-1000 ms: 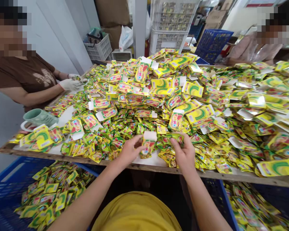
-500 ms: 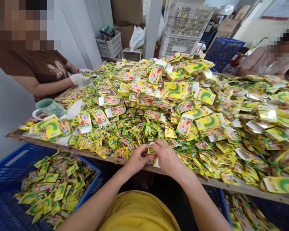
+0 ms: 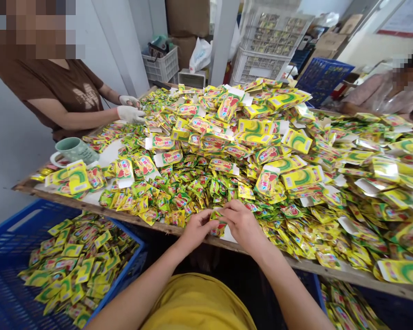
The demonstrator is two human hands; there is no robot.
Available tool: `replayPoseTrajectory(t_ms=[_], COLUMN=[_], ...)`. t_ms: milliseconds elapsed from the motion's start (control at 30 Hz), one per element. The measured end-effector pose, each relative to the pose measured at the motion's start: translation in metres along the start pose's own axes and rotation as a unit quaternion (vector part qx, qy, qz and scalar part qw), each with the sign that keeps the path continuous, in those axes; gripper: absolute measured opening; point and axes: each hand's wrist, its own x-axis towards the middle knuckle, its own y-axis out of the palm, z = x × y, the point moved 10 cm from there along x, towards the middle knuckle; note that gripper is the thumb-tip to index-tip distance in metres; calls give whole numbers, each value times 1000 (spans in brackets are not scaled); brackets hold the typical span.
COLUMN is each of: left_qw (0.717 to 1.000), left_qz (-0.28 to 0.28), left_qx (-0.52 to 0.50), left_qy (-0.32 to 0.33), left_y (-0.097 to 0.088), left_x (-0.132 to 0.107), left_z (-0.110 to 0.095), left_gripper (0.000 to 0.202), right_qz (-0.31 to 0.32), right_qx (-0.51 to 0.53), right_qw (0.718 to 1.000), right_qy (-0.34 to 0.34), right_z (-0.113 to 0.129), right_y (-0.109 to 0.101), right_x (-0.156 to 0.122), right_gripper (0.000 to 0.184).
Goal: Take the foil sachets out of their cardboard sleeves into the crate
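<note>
At the table's front edge, my left hand (image 3: pixel 197 229) is closed around a small printed carton (image 3: pixel 220 229), red, green and yellow, with a white flap towards me. My right hand (image 3: pixel 240 225) is bent over the carton's far end, thumb and fingers pinched together at a small green sachet (image 3: pixel 216 214). My fingers hide part of both. Loose green and yellow sachets (image 3: pixel 196 185) lie heaped just beyond my hands. Behind them rises a pile of yellow cartons (image 3: pixel 254 126), several with white flaps standing out.
A blue crate (image 3: pixel 24 220) of filled cartons stands below the table at left, and another crate (image 3: pixel 316 293) at right. A green mug (image 3: pixel 77 151) is on the left corner. One gloved person (image 3: pixel 72 98) works at left, another person (image 3: pixel 375 94) sits at far right.
My hands stay together at the carton, with the right fingers shifted slightly over its far end. The gloved hands at left have moved right, over the sachets. The view has tilted slightly.
</note>
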Motion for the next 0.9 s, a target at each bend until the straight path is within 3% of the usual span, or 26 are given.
replayPoseTrajectory(t_ms=[133,267,467,667,833,900], left_qw=[1000,1000,1000,999,999,998], left_qz=[-17,-1,19,21,33,57], left_qx=[1,7,13,24,23,29], left_qy=[-4,-6,-17,-17,-3,-4], left_y=[-3,-3,0,2,2,6], left_x=[1,-1,-5,-5,-6,-8], left_z=[5,4,0,4,2,1], left_gripper=[26,28,28,22,25,31], right_qz=[26,60,-17,92,-26,-27], right_qx=[-65,-48,21,-26,48,64], right_qw=[998,997,999,995,996,995], right_qy=[10,0,46,40,70,66], right_z=[3,1,-9,-3,-12,-8], right_y=[0,18,13,33,14,14], right_x=[-1,-9,-21,-18,-18,-17], right_gripper=[20,26,19,18,15,19])
